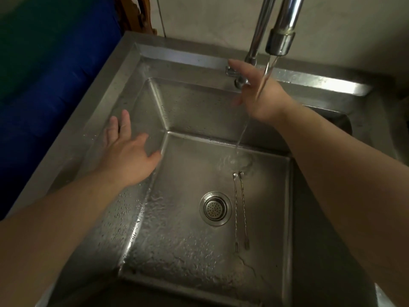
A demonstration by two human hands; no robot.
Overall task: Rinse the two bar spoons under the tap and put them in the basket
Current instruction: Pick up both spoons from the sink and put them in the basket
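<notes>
Dim, warm-grey light throughout; I read the source as overhead and behind the tap (283, 29), whose chrome carries the brightest streaks. Glare runs along the sink (181, 54) back rim and flares on the wet left wall. The near right corner falls into deep shadow, and the right forearm darkens the wall beside it. Wide-angle bending bows the rim lines and stretches both forearms at the lower edges. Focus is soft overall; the spoons (240, 209) show only as thin pale lines, their detail possibly lost to compression. The upper left is nearly black.
</notes>
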